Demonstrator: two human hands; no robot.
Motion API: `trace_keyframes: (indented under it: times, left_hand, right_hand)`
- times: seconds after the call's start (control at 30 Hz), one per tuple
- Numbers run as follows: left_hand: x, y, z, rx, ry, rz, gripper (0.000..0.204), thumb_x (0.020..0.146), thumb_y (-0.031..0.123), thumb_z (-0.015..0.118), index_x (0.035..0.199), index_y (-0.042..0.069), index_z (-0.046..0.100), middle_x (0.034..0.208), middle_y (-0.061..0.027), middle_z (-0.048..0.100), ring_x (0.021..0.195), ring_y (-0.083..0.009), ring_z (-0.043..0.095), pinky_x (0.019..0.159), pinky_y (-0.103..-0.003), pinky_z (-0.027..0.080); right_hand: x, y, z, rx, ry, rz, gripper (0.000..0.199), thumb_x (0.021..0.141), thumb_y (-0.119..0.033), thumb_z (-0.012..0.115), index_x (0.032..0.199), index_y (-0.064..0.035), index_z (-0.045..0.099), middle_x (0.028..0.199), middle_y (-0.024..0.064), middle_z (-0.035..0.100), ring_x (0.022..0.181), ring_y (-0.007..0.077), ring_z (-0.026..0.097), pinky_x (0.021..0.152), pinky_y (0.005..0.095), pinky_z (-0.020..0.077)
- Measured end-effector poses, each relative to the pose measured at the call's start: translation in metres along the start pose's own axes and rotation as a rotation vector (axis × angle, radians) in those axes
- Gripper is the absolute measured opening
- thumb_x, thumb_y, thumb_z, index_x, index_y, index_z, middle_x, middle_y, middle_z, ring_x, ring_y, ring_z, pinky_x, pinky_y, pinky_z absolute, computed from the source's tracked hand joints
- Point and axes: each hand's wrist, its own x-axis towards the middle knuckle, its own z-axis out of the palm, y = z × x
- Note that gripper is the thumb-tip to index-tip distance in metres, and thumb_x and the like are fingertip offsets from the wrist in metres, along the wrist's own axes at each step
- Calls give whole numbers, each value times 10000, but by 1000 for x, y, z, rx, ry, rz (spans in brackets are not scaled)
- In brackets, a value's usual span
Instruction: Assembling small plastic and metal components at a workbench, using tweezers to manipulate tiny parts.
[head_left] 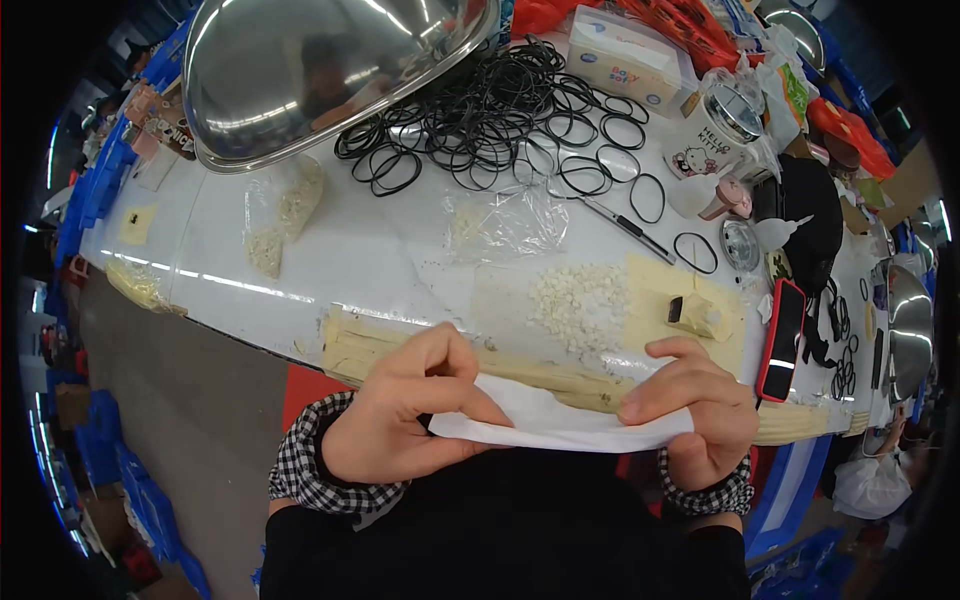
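Note:
A white tissue [560,422] is stretched between my hands above the table's near edge, sagging a little along its upper side. My left hand [410,405] pinches its left end between thumb and fingers. At the other end, my right hand [700,405] grips it with the thumb and fingers, the forefinger raised. Just beyond the tissue lies a loose spread of small white pieces [580,305]. To its right, a crumpled bit of tape [702,316] sits on a yellowish taped patch [650,280].
A large steel bowl [320,80] rests at the far left beside many black rubber rings [490,110]. Clear bags [510,225] hold small pale pieces. A black pen-like tool [630,232], a red-cased phone [781,340], a tissue box [625,60] and a lidded cup [705,140] lie rightward.

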Motion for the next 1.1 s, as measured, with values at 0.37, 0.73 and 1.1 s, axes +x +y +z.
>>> trace_keyframes:
  times: [0.37,0.73,1.1]
  left_hand:
    - [38,57,80,-1004,314,515,249,979,212,347,929,178,589,1124,-75,545,1186,-307,380,969,-431,366]
    - [64,53,99,-1110,212,580,204,976,235,365,983,177,561,1106,-76,528,1145,-293,401,952,-420,373]
    - [77,54,109,-1193,163,598,181,973,258,384,1036,177,532,1089,-78,511,1105,-279,422,935,-409,380]
  right_hand:
    - [4,-27,14,651,154,-150,391,906,-454,514,832,-86,620,814,57,624,663,169,551,702,319,425]
    - [8,-29,19,645,120,-201,438,923,-447,478,744,-73,620,823,74,621,666,162,530,711,313,439]
    - [11,-38,24,520,162,-119,456,928,-464,449,734,-79,599,764,51,604,614,145,519,649,298,450]
